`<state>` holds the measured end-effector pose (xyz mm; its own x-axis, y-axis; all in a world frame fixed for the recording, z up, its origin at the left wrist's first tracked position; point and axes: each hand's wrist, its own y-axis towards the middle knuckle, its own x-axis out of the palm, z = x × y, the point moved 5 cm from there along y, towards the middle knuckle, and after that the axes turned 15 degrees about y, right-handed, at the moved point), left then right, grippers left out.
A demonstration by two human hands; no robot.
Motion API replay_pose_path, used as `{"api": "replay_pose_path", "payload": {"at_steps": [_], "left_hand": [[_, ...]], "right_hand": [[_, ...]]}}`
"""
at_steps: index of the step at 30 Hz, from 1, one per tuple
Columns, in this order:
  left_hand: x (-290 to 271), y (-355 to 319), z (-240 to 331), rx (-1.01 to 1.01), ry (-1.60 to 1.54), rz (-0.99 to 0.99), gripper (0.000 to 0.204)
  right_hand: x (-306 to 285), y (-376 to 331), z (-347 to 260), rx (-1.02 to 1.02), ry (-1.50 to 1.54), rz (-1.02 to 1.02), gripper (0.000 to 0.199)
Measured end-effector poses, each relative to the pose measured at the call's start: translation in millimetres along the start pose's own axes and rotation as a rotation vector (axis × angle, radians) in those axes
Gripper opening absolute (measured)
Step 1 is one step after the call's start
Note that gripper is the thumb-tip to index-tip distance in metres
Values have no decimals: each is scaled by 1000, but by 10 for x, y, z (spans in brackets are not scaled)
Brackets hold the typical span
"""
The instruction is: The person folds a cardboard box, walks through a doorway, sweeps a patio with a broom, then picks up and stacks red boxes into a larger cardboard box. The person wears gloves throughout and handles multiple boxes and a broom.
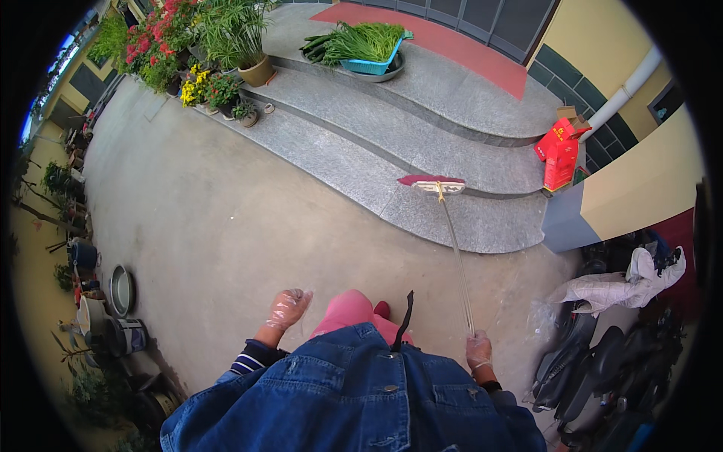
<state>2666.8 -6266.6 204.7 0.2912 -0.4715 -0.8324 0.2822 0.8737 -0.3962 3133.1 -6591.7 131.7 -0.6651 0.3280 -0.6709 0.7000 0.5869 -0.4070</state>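
Observation:
My right hand [479, 351], in a thin clear plastic glove, is closed round the end of a long metal handle. The handle belongs to a broom [455, 252] that reaches forward and slightly left from me. Its pale head with dark red bristles [432, 181] rests on the lower grey stone step [354, 169]. On the other side of my body, my left hand [290, 307] hangs over the concrete floor, also gloved in clear plastic. Its fingers are curled in, and nothing shows in them.
Potted flowers [194, 84] line the steps at the far left, near a blue basket of greens [369, 62]. A red cardboard box [559, 154] stands by the right wall. Parked scooters [595, 354] fill the near right. A metal basin [121, 290] and buckets [128, 334] are at left.

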Motion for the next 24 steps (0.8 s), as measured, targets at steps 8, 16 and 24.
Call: {"api": "replay_pose_path", "payload": {"at_steps": [8,16,24], "left_hand": [[-234,1755,676,17,57,-119,46],[-997,2877,1101,-91,-128,-51,45],[-865,2583,184,-398,-121,60,47]], "right_hand": [[-419,1683,-1368,-202,70,-17,22],[212,3379,-2812,-244,-27,-293,31],[1207,4288,-3855,-331,-96,-393,42]]}}
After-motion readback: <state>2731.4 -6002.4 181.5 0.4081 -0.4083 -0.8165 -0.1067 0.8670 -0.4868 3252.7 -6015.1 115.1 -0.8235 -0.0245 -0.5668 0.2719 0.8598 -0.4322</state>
